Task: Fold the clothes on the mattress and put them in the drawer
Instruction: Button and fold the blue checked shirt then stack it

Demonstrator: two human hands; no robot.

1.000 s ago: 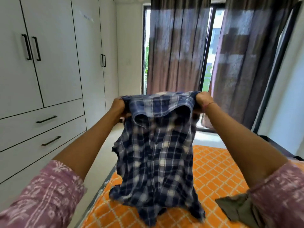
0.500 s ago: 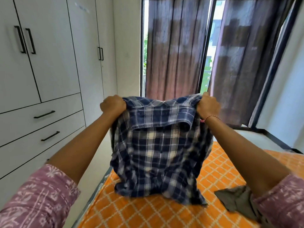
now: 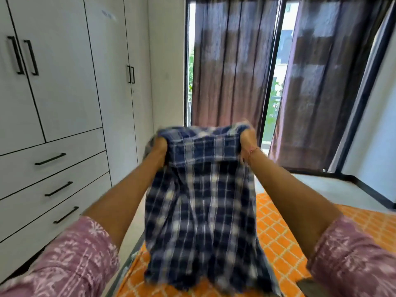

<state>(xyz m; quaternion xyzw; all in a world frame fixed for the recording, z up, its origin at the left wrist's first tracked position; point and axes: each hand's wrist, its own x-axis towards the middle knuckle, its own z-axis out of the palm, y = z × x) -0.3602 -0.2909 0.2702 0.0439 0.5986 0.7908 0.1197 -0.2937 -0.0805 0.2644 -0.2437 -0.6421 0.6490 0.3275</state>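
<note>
So: plaid shirt (image 3: pixel 201 211), blue and white check, thin woven cloth, held up in the air in front of the person, above the near end of the mattress (image 3: pixel 282 239). Long axis is vertical: collar end up, hem down, hem hanging just over the orange sheet (contact unclear, lower half is motion-blurred). Collar band is folded over toward the camera and forms a straight horizontal strip between the two hands. Body of the shirt drapes in soft vertical folds, roughly rectangular, a bit wider at the bottom.

Left hand (image 3: pixel 159 146) is fisted around the left top corner, cloth bunched over the knuckles. Right hand (image 3: pixel 246 139) grips the right top corner the same way, fingers curled into the fabric; a thin red thread sits on that wrist. Both arms are stretched forward, hands level, well apart. Pink printed sleeves (image 3: pixel 70 260) at the bottom edge of the view.

Mattress cover is orange with a white diamond lattice, flat. A dark olive bit of cloth (image 3: pixel 310 286) lies at the lower right corner, mostly cut off.

Left side: white flat-front wardrobe (image 3: pixel 64 82) with slim black bar handles, and three drawers (image 3: pixel 53 183) stacked below it, all closed. Behind: brown semi-sheer curtains (image 3: pixel 231 71) over a black-framed glass door, daylight coming through.
</note>
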